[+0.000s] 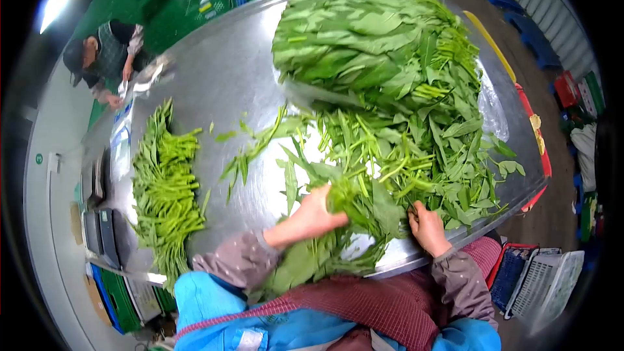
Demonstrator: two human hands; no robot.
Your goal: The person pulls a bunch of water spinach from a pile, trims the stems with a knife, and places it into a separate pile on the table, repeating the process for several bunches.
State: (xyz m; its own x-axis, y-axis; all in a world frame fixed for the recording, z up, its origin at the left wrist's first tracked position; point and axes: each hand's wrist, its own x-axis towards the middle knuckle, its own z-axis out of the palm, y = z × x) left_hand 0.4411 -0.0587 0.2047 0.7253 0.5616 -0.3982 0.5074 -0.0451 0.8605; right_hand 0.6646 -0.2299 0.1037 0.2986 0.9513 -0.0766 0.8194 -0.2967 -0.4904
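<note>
My left hand [312, 216] is closed around a bunch of leafy green stalks [348, 196], just above the near edge of the metal table. The leaves of some hang down toward my apron. To its right, my right hand [429, 229] is closed in a pinch at the edge of the loose leafy stalks [406, 172]; its fingertips are partly hidden among the leaves. Behind both hands rises a large, tightly layered stack of the same greens [370, 32]. On the left side of the table lies a neat row of bundled greens [168, 195], stems facing right.
Stray stalks [260, 146] lie across the middle of the metal table [227, 71]. A scale-like dark device [107, 237] sits at the left edge. Another person [107, 58] works at the far left. Crates [546, 279] stand on the floor to the right.
</note>
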